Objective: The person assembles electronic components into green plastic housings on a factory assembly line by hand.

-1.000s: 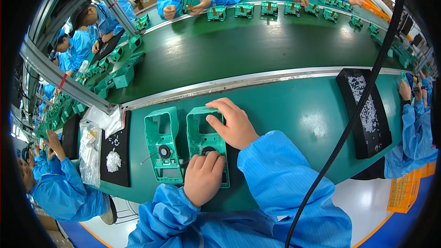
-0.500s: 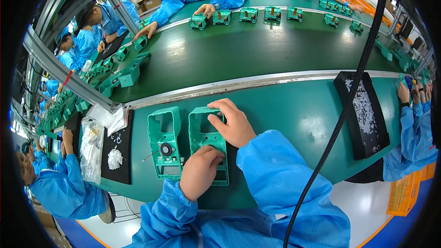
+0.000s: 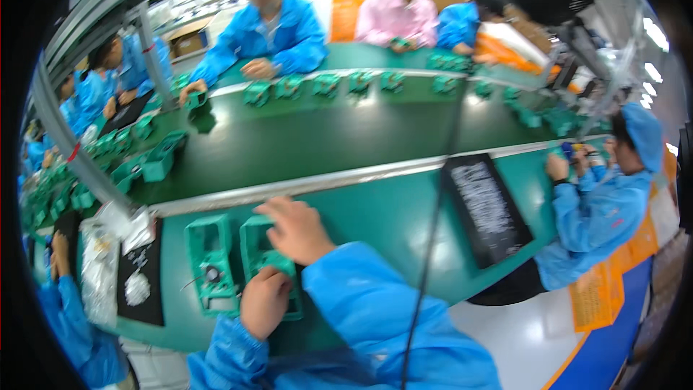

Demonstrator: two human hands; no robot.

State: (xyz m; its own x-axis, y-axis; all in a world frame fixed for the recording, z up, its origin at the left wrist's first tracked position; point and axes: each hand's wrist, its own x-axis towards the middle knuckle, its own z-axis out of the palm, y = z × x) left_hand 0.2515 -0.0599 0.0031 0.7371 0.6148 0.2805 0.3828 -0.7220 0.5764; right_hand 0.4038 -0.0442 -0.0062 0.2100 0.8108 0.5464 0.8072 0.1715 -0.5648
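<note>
Two green plastic housings lie side by side on the bench in front of me. The left housing (image 3: pixel 207 245) has a small round black speaker-like part (image 3: pixel 212 274) in it and a thin wire sticking out at its side. Over the lower part of the right housing (image 3: pixel 254 240), my left hand (image 3: pixel 266 305) is closed, fingertips pinched together; whatever they hold is hidden. My right hand (image 3: pixel 297 231) rests across the same housing's upper end, fingers stretched out and slightly blurred.
A black tray of small white parts (image 3: pixel 485 206) lies to the right. On the left are a black mat (image 3: pixel 150 303) with a white pile and plastic bags (image 3: pixel 99 267). Beyond a metal rail (image 3: pixel 325 183), a green conveyor carries several housings. A dark cable hangs ahead. Co-workers sit around.
My view has swung up and to the right, so the bench appears further left and lower, with blur. Both hands stay at the right housing. The person opposite has a housing further left.
</note>
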